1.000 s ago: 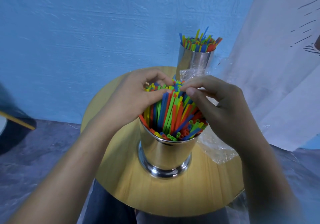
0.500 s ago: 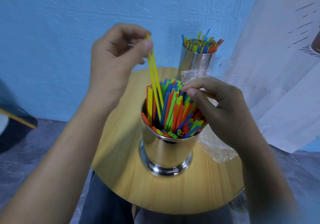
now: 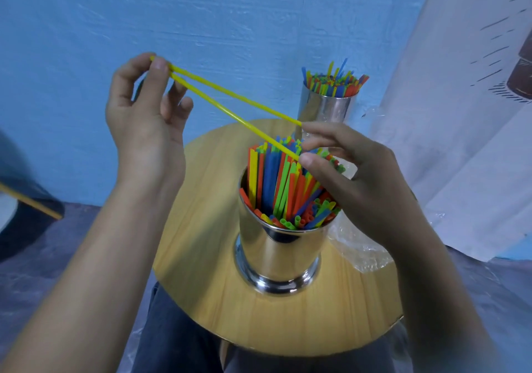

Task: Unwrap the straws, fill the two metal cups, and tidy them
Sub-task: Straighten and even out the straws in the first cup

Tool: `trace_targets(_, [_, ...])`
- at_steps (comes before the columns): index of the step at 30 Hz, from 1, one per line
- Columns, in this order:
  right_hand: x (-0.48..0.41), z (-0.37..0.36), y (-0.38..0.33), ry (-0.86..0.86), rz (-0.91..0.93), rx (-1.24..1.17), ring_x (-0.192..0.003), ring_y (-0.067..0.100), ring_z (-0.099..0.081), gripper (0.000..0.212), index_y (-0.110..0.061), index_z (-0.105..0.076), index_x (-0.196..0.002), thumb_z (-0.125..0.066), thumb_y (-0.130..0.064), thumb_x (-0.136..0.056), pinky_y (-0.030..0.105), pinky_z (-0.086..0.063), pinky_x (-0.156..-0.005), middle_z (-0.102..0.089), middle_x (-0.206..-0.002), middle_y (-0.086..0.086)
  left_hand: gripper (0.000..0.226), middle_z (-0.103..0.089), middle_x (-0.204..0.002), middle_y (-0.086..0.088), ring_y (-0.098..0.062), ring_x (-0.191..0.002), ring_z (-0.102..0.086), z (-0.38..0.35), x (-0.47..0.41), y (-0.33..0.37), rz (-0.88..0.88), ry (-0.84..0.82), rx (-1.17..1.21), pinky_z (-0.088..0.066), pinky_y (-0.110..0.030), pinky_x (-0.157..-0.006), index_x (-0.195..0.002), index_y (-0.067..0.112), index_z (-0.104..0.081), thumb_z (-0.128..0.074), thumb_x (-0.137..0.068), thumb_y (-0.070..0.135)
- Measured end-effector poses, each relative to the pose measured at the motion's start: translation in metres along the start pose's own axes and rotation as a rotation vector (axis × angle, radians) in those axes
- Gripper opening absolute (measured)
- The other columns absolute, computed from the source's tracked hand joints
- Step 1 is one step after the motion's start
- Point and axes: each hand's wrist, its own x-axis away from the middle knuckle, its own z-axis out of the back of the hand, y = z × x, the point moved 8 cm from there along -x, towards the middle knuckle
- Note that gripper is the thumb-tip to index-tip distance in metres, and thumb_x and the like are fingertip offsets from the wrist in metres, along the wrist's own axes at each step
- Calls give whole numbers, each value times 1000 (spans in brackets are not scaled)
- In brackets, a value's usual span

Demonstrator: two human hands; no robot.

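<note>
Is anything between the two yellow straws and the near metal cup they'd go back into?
No separate object. The yellow straws, pinched by the left hand, hang above the near cup; the right hand touches their lower ends and covers its right side.

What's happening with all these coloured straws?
A person is at work at a round wooden table. Their left hand pinches two yellow straws by one end; the right hand touches the other ends, over the near metal cup. That cup and the far metal cup are both full of coloured straws. A clear plastic wrapper lies alongside.
</note>
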Motion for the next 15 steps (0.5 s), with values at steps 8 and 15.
trace_targets(8, [-3, 10, 5, 117, -14, -63, -92, 2, -64, 68, -31, -51, -144, -68, -58, -84, 19, -50, -89, -66, -92, -19, 10, -63, -86, 6, -12, -77, -64, -10, 13, -10, 64, -102, 3, -51, -22, -71, -96, 18, -58, -61, -102, 10])
trace_targets(15, [-3, 17, 4, 117, -12, -65, -58, 6, -44, 13, -30, -71, -92, -66, -41, -98, 23, -38, -54, -55, -67, 8, 10, -64, -84, 5, -13, -79, -65, -11, 18, -23, 132, -143, -12, -53, -23, -75, -95, 16, -57, -60, -102, 9])
